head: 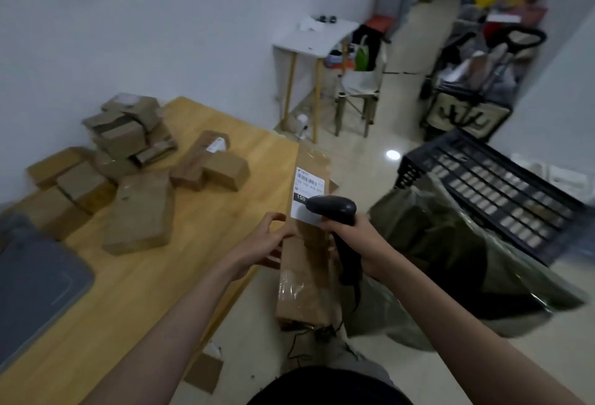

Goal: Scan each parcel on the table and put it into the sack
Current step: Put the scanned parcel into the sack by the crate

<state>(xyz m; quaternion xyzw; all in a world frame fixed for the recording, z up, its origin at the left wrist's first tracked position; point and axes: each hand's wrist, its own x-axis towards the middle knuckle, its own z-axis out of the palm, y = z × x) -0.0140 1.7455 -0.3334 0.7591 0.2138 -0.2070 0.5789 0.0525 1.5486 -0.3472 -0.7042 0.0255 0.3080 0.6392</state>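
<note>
Head view shows a long cardboard parcel (306, 263) held out past the edge of the wooden table (206, 243), above the floor, its white shipping label (308, 192) facing up. The left hand (260, 245) steadies the parcel from its left side, fingers curled against the edge and thumb arched over the top. The right hand (354, 237) grips the handle of a black barcode scanner (335, 211), whose head sits just over the lower part of the label, partly covering it.

This looks like the scanning step for this parcel. If the read has registered, the next move would be to swing the parcel rightward and drop it into the green plastic sack (450, 256), whose mouth gapes just beside the right forearm; the parcel's length suggests it should go in end first.

On the table, well apart from the hands, a heap of smaller brown parcels (135, 176) waits. A black plastic crate (495, 185) stands behind the sack, and a grey tray (35, 275) lies at the table's left.
</note>
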